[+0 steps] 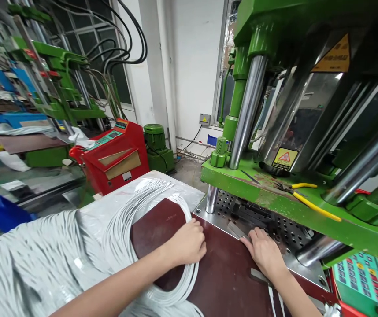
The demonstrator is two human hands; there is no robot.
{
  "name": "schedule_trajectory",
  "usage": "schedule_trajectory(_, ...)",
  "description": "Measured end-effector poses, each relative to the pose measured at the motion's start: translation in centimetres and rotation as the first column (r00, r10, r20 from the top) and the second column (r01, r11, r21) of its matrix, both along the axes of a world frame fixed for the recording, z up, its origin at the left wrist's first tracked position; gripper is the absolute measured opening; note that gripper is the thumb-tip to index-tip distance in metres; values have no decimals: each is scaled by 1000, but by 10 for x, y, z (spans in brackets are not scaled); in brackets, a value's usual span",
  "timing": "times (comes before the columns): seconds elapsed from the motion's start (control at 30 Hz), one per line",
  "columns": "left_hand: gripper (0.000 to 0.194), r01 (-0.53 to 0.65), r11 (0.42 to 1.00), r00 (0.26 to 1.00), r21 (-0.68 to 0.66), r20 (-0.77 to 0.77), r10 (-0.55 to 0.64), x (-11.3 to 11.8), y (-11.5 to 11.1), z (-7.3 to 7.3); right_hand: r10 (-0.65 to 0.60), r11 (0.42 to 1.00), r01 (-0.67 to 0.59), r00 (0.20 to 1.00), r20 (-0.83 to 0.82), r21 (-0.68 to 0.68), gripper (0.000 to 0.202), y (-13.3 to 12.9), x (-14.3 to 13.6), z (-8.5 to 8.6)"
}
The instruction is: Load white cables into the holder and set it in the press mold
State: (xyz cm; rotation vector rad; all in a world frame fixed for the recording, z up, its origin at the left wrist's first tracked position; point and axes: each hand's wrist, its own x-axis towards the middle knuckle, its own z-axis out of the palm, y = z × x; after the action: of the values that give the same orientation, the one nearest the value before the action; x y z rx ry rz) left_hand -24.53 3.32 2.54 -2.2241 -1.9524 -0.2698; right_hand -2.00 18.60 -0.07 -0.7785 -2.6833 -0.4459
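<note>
My left hand (189, 242) is closed round a looped bundle of thin white cables (119, 224), which lies over a dark red-brown board (225, 268). My right hand (264, 253) rests at the edge of the perforated metal plate (222, 207) of a green press (248, 187). Its thumb and fingers are near a flat metal bar (237, 230); whether they grip it cannot be made out. A small metal piece (259, 276) with white cable ends lies on the board under my right wrist.
Yellow-handled pliers (314, 206) lie on the press ledge. A large heap of white cables (33, 264) covers the left of the table. A red control box (119, 158) stands behind, and a button panel (362, 281) is at the lower right.
</note>
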Motion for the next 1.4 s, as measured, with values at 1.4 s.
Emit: schedule_trajectory(1.4,50,552,752,-207,-360,815,542,205,3,13,-188,842,146,982,-29,-519,16,-3,75,86)
